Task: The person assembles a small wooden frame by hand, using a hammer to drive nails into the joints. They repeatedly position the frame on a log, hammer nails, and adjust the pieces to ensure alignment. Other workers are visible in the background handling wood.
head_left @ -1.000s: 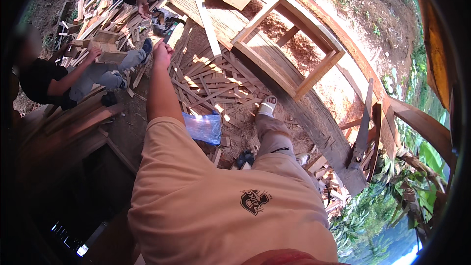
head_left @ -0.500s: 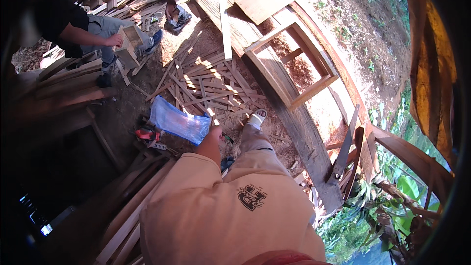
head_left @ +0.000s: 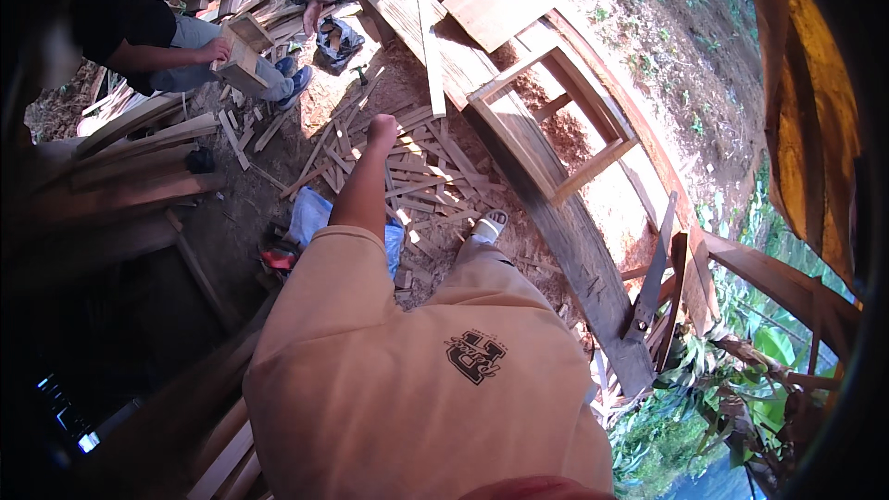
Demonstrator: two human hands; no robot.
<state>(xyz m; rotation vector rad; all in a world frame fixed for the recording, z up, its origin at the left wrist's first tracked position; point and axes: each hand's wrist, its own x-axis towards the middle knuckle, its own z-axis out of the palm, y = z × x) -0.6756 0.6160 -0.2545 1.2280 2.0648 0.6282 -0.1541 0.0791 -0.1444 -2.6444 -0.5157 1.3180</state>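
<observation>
My left arm reaches forward over the scattered wood strips point(head_left: 417, 167). At its end my left hand point(head_left: 381, 130) is closed, seemingly round the handle of a small hammer point(head_left: 361, 75); its dark, greenish head shows beyond the fist, while the handle is hard to make out. Beneath the forearm lies a bluish clear plastic bag point(head_left: 311, 213), partly covered by my arm and sleeve. Beside it a red tool point(head_left: 278, 257) shows in part. My right hand is out of view.
A wooden frame point(head_left: 593, 167) rests on long planks point(head_left: 579, 250) to the right, near a handsaw point(head_left: 653, 273). At upper left a person in black holds a wooden box point(head_left: 245, 65). Another person's hand point(head_left: 311, 18) hangs near a black bag point(head_left: 339, 42).
My left hand has swung forward and up from beside the plastic bag, bringing the hammer along. The far person's hand has come away from the black bag.
</observation>
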